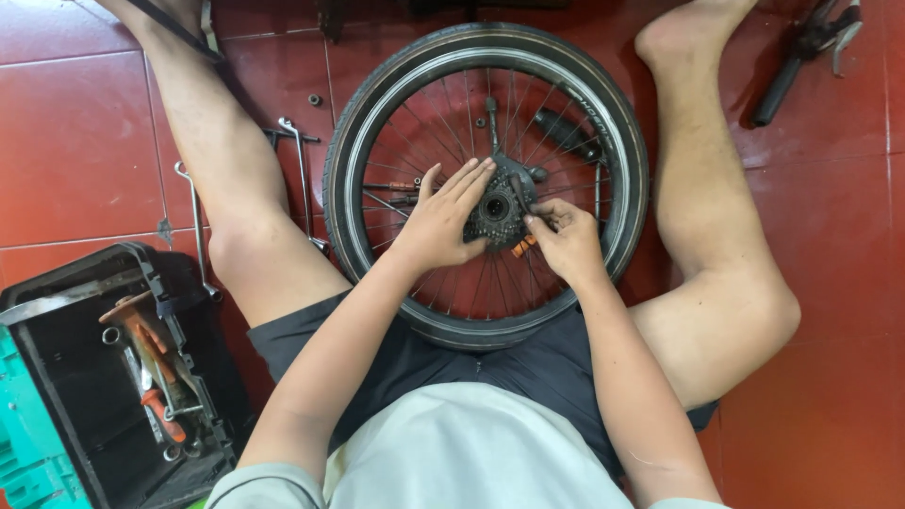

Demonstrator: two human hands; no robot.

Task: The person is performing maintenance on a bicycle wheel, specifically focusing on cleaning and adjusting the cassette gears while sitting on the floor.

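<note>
black tyre (396,80); red floor tiles (66,141); black toolbox (57,368); orange-handled tools (160,415)

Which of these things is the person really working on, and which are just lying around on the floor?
In hand: bicycle wheel, its sprocket cluster, left hand, right hand.

Lying about: open toolbox, long spanners, handlebar grip.

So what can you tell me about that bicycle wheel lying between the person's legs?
The bicycle wheel lies flat on the red tiled floor between the legs of the seated person. It has a black rubber tyre, a silvery metal rim and thin wire spokes that run to a dark, grimy stack of toothed cogs at the hub. The left hand rests flat across the cogs; the right hand pinches at their edge with its fingers.
</note>
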